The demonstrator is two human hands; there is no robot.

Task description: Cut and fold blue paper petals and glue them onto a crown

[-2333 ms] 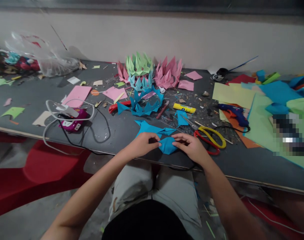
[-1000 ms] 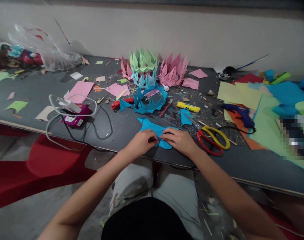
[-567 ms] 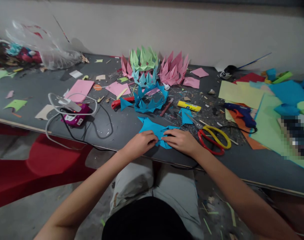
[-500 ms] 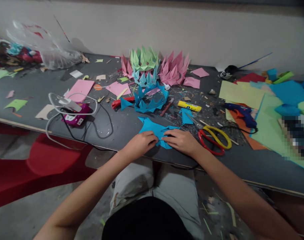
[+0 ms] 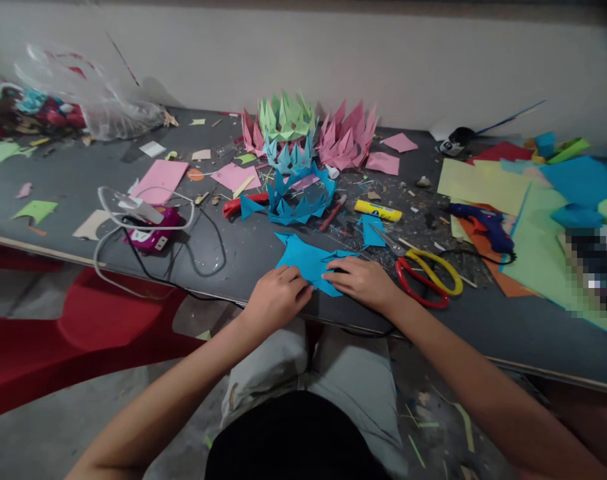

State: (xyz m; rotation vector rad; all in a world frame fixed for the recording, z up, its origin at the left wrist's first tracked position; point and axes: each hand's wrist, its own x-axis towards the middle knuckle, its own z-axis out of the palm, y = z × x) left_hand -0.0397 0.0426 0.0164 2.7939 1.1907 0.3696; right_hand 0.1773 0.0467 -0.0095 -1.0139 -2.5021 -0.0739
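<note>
Near the table's front edge, my left hand (image 5: 283,293) has its fingers bent and pressed together at the lower left edge of a folded blue paper piece (image 5: 329,288). From the other side, my right hand (image 5: 363,283) pinches that piece with thumb and fingertips. Behind my fingers lies a larger blue paper (image 5: 306,257) with pointed corners; whether the two are joined I cannot tell. A ring-shaped blue paper crown (image 5: 300,207) stands just beyond. To the right of my right hand lie scissors (image 5: 426,280) with red and yellow handles, their tips near a small blue paper scrap (image 5: 372,232).
A yellow glue stick (image 5: 378,211) and a blue glue gun (image 5: 486,223) lie to the right, beside coloured paper sheets (image 5: 483,187). Green (image 5: 286,120) and pink (image 5: 348,140) paper crowns stand at the back. Cables loop around a purple power adapter (image 5: 156,233) on the left.
Both hands first held the folded blue piece nearer the edge, then brought it leftward against the larger blue paper. My left hand has since shifted slightly left and turned; the right has barely moved.
</note>
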